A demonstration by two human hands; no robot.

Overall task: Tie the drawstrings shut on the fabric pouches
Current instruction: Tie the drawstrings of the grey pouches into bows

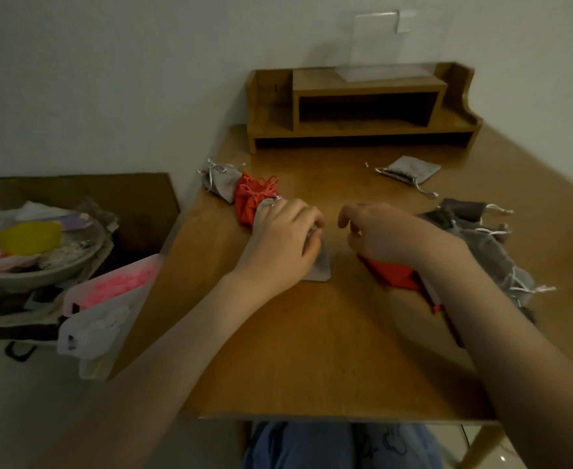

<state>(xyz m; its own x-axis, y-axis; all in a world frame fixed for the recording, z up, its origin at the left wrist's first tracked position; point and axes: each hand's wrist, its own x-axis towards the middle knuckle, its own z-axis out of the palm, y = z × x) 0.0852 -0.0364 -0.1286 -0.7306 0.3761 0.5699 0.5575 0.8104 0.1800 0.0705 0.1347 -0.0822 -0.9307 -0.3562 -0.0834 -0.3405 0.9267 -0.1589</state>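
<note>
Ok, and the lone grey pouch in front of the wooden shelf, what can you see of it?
The grey pouch is soft-looking light fabric, lying flat on the wooden table. Its mouth is gathered along the near edge, with pale drawstrings trailing from both ends. It lies alone, and nothing but the table touches it.

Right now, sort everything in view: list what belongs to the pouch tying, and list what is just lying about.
Job: left hand gripping the near grey pouch; right hand over the near red pouch; grey-and-red pouch heap, far left; lone grey pouch, far right; dark grey pouch pile, right.
Lying about: wooden shelf; clear stand; cluttered bowl; pink plastic packets.
</note>
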